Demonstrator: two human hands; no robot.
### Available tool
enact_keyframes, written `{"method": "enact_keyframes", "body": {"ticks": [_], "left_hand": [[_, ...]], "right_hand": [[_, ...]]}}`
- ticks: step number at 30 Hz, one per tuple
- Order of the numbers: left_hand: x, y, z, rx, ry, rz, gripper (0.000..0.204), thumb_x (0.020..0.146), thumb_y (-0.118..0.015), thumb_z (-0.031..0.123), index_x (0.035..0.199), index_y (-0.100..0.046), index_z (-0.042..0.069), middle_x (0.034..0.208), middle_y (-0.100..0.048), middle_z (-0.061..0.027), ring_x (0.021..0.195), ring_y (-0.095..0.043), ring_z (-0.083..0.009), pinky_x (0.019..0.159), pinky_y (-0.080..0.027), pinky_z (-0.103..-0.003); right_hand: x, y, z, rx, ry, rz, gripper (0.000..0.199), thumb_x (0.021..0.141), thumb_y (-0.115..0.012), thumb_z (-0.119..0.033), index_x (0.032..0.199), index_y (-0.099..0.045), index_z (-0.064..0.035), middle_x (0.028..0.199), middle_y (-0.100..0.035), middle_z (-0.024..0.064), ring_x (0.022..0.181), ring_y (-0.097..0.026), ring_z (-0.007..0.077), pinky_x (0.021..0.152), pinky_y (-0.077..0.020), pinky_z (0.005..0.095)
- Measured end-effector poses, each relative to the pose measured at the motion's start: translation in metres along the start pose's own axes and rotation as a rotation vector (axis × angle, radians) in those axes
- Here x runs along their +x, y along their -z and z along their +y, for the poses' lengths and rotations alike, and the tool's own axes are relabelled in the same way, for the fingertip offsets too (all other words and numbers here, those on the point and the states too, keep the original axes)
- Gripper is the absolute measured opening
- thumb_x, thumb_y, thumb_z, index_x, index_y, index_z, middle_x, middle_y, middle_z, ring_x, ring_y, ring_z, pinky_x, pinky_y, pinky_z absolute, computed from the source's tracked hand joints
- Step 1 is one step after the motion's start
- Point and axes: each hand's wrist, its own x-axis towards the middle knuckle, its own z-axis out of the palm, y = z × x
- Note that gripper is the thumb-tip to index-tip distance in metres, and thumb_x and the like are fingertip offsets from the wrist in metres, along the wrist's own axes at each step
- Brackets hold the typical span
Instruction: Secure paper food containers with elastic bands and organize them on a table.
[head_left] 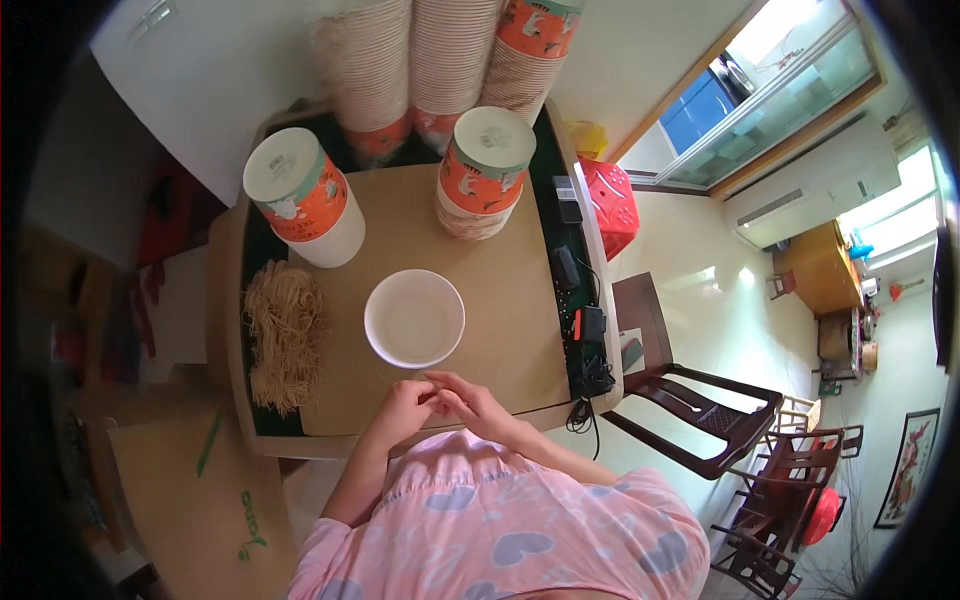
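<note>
My left hand (pixel 405 408) and my right hand (pixel 478 403) meet at the near edge of the table, their fingers curled and touching. Whatever is pinched between them, if anything, is too small or hidden to make out. Just beyond the fingertips stands a white paper bowl (pixel 414 318), open side up, with nothing visible inside. To its left lies a loose bundle of thin beige strands (pixel 285 335). Farther back, an upside-down stack of orange-and-white paper cups (pixel 308 200) stands at left, and a similar stack (pixel 486 180) stands at right.
A brown board (pixel 500 340) covers most of the table. Tall nested cup stacks (pixel 455 60) line the back. Black adapters and cables (pixel 592 325) run along the right edge. A dark wooden chair (pixel 700 410) stands right, a cardboard box (pixel 200 490) at lower left, a red stool (pixel 608 205) beyond.
</note>
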Motion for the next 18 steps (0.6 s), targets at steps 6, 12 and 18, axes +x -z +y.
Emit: {"method": "enact_keyframes", "body": {"ticks": [6, 12, 18], "left_hand": [[0.003, 0.006, -0.005, -0.037, -0.041, 0.049, 0.013, 0.08, -0.062, 0.012, 0.085, -0.067, 0.001, 0.066, -0.065, -0.0064, 0.06, -0.06, -0.0114, 0.057, -0.047, -0.026], [0.0, 0.005, 0.001, -0.005, -0.122, 0.116, 0.012, 0.078, -0.064, 0.009, 0.088, -0.068, 0.003, 0.071, -0.064, -0.0062, 0.064, -0.058, -0.0084, 0.057, -0.046, -0.025], [0.012, -0.015, 0.009, -0.137, -0.255, 0.164, 0.016, 0.08, -0.063, 0.006, 0.095, -0.067, 0.004, 0.07, -0.063, -0.0041, 0.059, -0.052, -0.0074, 0.054, -0.045, -0.025]], "right_hand": [[-0.005, 0.027, 0.018, -0.424, -0.006, 0.207, 0.017, 0.087, -0.058, -0.016, 0.099, -0.06, -0.0037, 0.059, -0.05, 0.0052, 0.052, -0.044, 0.0093, 0.049, -0.0387, 0.0255], [0.0, 0.031, 0.017, -0.289, 0.014, 0.113, 0.01, 0.089, -0.055, -0.009, 0.092, -0.058, -0.0006, 0.068, -0.053, 0.0013, 0.063, -0.047, 0.0058, 0.056, -0.041, 0.0218], [0.007, 0.016, 0.002, 0.013, 0.04, 0.07, 0.01, 0.091, -0.05, -0.008, 0.09, -0.055, -0.0002, 0.073, -0.053, 0.0001, 0.068, -0.047, 0.0063, 0.06, -0.0405, 0.0217]]}}
